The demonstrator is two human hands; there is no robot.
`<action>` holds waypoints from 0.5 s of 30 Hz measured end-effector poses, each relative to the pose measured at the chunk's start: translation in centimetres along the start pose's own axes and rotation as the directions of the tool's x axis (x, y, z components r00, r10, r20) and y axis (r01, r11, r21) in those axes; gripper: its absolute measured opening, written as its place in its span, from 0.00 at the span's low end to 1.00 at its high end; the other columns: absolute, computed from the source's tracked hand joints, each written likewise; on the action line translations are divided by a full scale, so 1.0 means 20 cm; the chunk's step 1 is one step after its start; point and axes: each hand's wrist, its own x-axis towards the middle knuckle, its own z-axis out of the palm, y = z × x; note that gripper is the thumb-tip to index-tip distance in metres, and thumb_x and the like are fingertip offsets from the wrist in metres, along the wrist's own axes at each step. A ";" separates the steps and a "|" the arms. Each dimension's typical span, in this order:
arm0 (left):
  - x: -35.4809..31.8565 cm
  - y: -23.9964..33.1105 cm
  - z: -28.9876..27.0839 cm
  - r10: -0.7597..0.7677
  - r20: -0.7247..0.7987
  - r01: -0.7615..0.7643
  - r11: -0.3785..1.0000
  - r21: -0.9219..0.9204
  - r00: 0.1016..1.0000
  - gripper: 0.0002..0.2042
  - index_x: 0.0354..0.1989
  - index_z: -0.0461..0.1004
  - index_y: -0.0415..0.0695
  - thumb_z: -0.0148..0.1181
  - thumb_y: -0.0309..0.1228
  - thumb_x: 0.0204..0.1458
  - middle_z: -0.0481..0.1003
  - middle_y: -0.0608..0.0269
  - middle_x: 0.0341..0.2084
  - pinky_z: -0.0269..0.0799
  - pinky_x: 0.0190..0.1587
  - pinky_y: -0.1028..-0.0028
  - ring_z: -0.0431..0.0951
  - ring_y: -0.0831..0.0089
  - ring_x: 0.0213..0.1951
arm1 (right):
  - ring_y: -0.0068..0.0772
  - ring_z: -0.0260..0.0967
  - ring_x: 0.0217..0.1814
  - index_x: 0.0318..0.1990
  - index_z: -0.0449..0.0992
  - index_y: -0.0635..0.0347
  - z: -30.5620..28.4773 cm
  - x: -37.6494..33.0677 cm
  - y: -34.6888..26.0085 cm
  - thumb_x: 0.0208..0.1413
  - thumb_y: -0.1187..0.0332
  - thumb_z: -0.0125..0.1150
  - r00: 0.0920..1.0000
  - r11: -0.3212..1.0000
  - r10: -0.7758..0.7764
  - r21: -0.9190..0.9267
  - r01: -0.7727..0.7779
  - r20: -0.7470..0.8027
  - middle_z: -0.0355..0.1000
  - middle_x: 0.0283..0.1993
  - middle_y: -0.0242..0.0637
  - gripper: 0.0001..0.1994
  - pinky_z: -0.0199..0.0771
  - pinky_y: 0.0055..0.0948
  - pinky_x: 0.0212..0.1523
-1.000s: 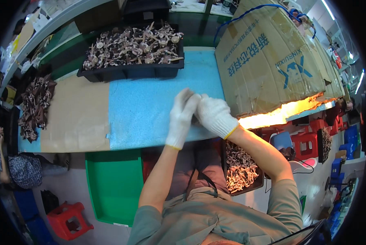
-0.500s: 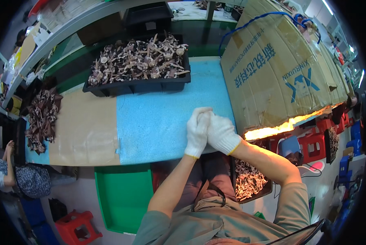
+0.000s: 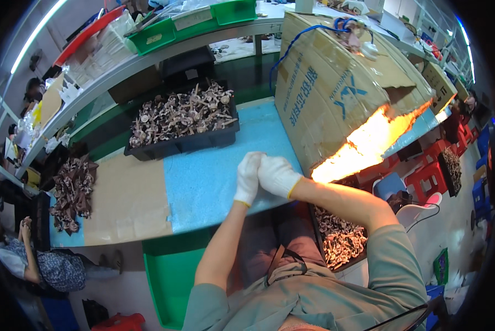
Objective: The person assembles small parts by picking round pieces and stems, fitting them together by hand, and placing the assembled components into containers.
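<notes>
My left hand [image 3: 248,177] and right hand [image 3: 277,175], both in white gloves, are pressed together over the blue mat [image 3: 214,182]; whether they enclose anything I cannot tell. Beyond sits one black tray [image 3: 182,144] heaped with dried mushrooms [image 3: 181,113]. A careless reach could scatter them. One large cardboard box [image 3: 335,88] stands right.

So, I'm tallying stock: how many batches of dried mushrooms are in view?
3. One fills the black tray at the back of the blue mat, one pile lies loose at the table's left end, one fills a crate below the table edge by the person's right arm. More may be hidden.
</notes>
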 end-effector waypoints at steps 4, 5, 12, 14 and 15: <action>-0.05 0.12 0.00 -0.356 -0.092 0.308 0.891 -0.333 0.930 0.25 0.53 0.79 0.34 0.48 0.47 0.72 0.80 0.46 0.51 0.77 0.54 0.65 0.81 0.63 0.49 | 0.54 0.82 0.43 0.50 0.77 0.67 -0.08 -0.03 0.18 0.58 0.66 0.62 0.950 0.978 -0.209 -0.072 0.197 -0.232 0.78 0.43 0.53 0.16 0.84 0.45 0.41; -0.11 0.24 -0.01 -0.320 -0.157 0.279 0.930 -0.237 0.934 0.31 0.57 0.75 0.30 0.47 0.54 0.73 0.81 0.41 0.46 0.81 0.47 0.65 0.84 0.61 0.46 | 0.56 0.81 0.48 0.50 0.76 0.63 -0.25 -0.09 0.13 0.62 0.59 0.61 0.978 0.960 0.105 0.274 -0.053 -0.180 0.80 0.42 0.54 0.17 0.82 0.47 0.45; -0.33 0.33 -0.15 -0.497 0.497 0.679 0.668 -0.303 0.711 0.29 0.41 0.78 0.44 0.44 0.60 0.72 0.81 0.61 0.29 0.72 0.25 0.77 0.79 0.74 0.25 | 0.48 0.83 0.40 0.51 0.75 0.61 -0.27 -0.29 0.00 0.72 0.59 0.54 0.965 0.599 0.224 0.800 -0.027 -0.134 0.80 0.35 0.48 0.14 0.81 0.40 0.44; -0.37 0.36 -0.11 -0.521 0.506 0.710 0.629 -0.316 0.688 0.29 0.41 0.77 0.45 0.45 0.60 0.72 0.80 0.62 0.28 0.70 0.23 0.77 0.78 0.75 0.23 | 0.51 0.82 0.40 0.51 0.74 0.61 -0.24 -0.34 0.02 0.72 0.57 0.53 0.969 0.634 0.128 0.769 0.084 -0.211 0.80 0.36 0.48 0.15 0.81 0.43 0.44; -0.39 0.39 -0.10 -0.538 0.512 0.732 0.595 -0.331 0.669 0.28 0.42 0.77 0.46 0.46 0.60 0.72 0.79 0.62 0.27 0.67 0.22 0.78 0.76 0.75 0.21 | 0.54 0.81 0.41 0.51 0.73 0.60 -0.23 -0.37 0.03 0.72 0.56 0.53 0.956 0.659 0.025 0.724 0.203 -0.291 0.80 0.37 0.49 0.16 0.80 0.46 0.44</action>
